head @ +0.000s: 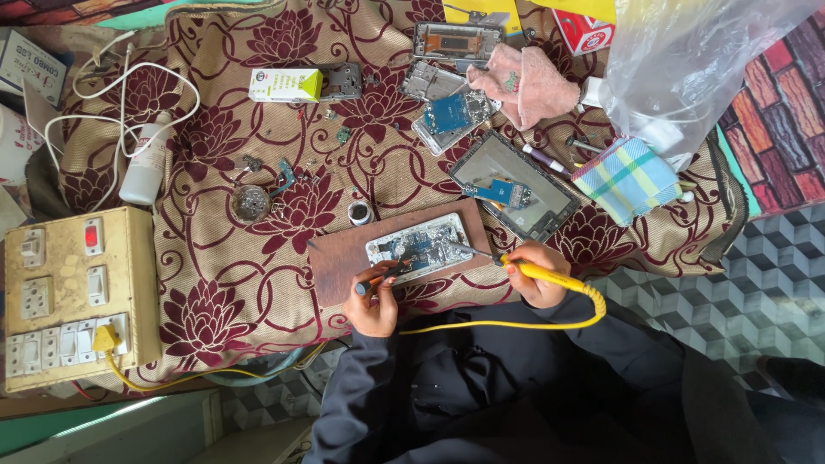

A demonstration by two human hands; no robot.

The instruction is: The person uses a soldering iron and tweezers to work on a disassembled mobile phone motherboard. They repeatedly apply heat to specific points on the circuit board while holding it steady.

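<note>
At the far left of the worktop (215, 301), which is covered in a tan cloth with dark red flowers, sits my cream switch-and-socket board (73, 296) with a yellow plug (105, 338) pushed into its near row. Beyond it a white plastic bottle (146, 163) lies among loops of white cable (103, 94). Further right a small round metal tin (251, 203) rests on the cloth, and far from me lies a white and green carton (285, 85). Near the middle, a brown board (344, 258) carries the opened phone (419, 247), its circuit side up. My left hand (374, 305) is at the near left end of that phone, fingers closed around a dark, orange-tipped tool (382, 277) whose tip touches the phone. My right hand (534, 273) is just right of the phone, fingers closed on the yellow soldering iron (541, 273), its metal tip reaching onto the phone's right end; its yellow cord (516, 325) curls back toward me. Right and farther off lie a bare phone frame (524, 185), a pink cloth (528, 82), a checked cloth (627, 179) and a clear plastic bag (696, 60).
</note>
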